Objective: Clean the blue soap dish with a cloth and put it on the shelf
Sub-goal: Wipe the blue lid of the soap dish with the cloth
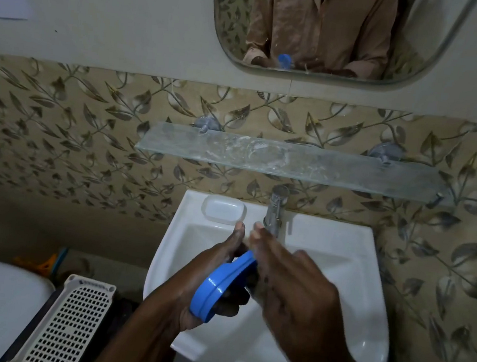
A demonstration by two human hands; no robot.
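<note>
The dish point(223, 284) is held tilted on edge over the middle of the sink point(363, 331), below the tap point(276, 212), presumably so that drips fall into the bowl and its inner face is offered to the other hand. It is gripped by the left hand point(213, 274), whose fingers are curled round its underside and whose thumb is laid along the rim. The right hand point(294, 281) is pressed flat against the dish's upper end, with its fingers straight and held close together. No cloth can be seen; whether one is hidden under the palm cannot be told.

The glass shelf point(293, 162) is fixed to the wall above the sink's back edge, and soap smears are seen on it. A white dish point(224, 210) is set on the sink's back left corner. The way up to the shelf is partly crossed by the tap. A perforated basket point(69, 325) is seen left of the sink.
</note>
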